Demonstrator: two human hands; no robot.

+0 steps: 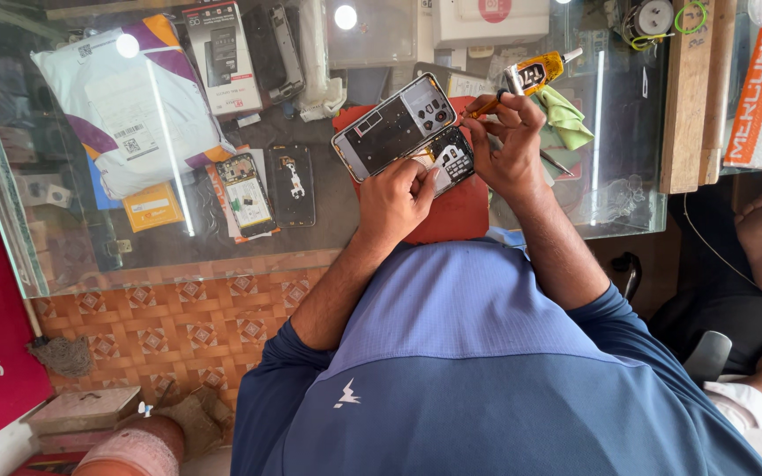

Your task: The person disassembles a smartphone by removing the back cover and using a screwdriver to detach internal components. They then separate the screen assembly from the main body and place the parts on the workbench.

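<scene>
An opened smartphone, its back cover off and the dark insides and camera cluster showing, lies tilted on a red work mat near the front edge of the glass desk. The left hand is curled over the phone's near end, its fingertips pinching what looks like a small flex strip or part, though it is too small to tell for certain; this grip seems to steady the phone for the other hand. The right hand is closed around an orange-handled tool, tip angled down at the phone's lower board. Just beyond it lie a yellow glue tube and a green cloth, within easy reach. To the left sit two more stripped phone parts and a white courier bag, which leave little open room there; to the right a wooden plank borders the desk.
</scene>
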